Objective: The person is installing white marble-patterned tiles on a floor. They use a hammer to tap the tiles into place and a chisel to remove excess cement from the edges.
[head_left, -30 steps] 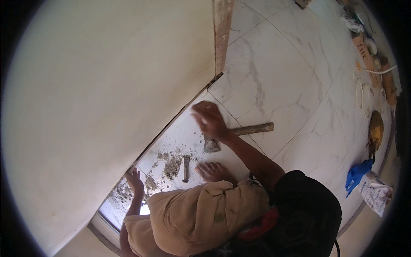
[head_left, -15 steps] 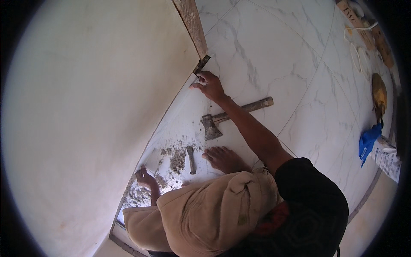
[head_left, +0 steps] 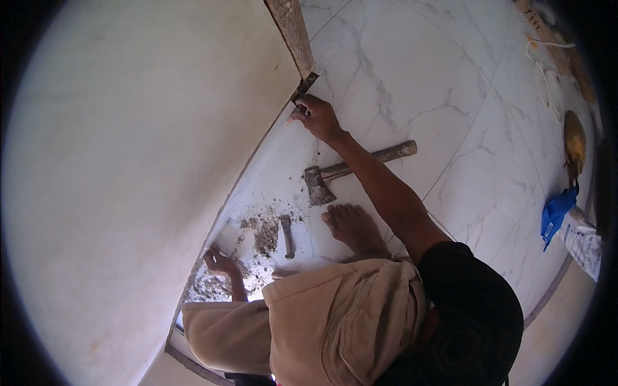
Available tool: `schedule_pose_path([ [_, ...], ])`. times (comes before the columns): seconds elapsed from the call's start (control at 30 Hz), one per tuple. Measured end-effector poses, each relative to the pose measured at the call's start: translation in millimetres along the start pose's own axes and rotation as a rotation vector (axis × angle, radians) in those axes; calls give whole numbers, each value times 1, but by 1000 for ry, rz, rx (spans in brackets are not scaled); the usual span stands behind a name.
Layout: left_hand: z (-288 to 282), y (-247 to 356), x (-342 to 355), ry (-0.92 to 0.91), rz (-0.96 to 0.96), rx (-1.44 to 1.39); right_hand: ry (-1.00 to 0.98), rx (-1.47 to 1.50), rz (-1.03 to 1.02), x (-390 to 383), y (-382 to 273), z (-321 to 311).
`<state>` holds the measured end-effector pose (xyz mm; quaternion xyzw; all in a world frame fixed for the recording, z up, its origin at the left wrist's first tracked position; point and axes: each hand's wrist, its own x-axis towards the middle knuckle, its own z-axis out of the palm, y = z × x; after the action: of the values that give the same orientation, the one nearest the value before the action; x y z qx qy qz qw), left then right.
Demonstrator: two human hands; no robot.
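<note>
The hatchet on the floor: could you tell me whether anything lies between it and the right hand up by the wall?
Nothing visible blocks it. The hatchet lies on bare tile, and the right hand is above it at the wall base. Only the person's own forearm crosses over the handle; the chisel and bare foot lie below.

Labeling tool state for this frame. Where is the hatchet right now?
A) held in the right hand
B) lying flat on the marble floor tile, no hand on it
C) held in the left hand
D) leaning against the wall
B: the hatchet lies flat on the floor tile; the right hand is up at the wall's foot by the wooden frame, the left hand down in the rubble.
</note>
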<state>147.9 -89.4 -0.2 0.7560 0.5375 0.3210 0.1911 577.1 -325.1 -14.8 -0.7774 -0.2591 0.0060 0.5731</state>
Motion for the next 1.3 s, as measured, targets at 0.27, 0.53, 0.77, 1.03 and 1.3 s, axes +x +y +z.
schedule_pose_path([
  [0.27, 7, -20, -8, 39, -256, -185, -40, 215, 51, 1, 54, 24],
  [0.53, 32, 1, -9, 226, -450, -127, -125, -61, 30, -1, -9, 11],
  [0.77, -1, 30, -29, 125, -330, 135, -169, 0, 80, -3, -16, 8],
  [1.03, -6, 6, -18, 70, -244, 128, -179, 47, 141, -2, -17, 15],
  [1.3, -5, 3, -14, 63, -259, 66, -200, 52, 56, -1, -10, 14],
])
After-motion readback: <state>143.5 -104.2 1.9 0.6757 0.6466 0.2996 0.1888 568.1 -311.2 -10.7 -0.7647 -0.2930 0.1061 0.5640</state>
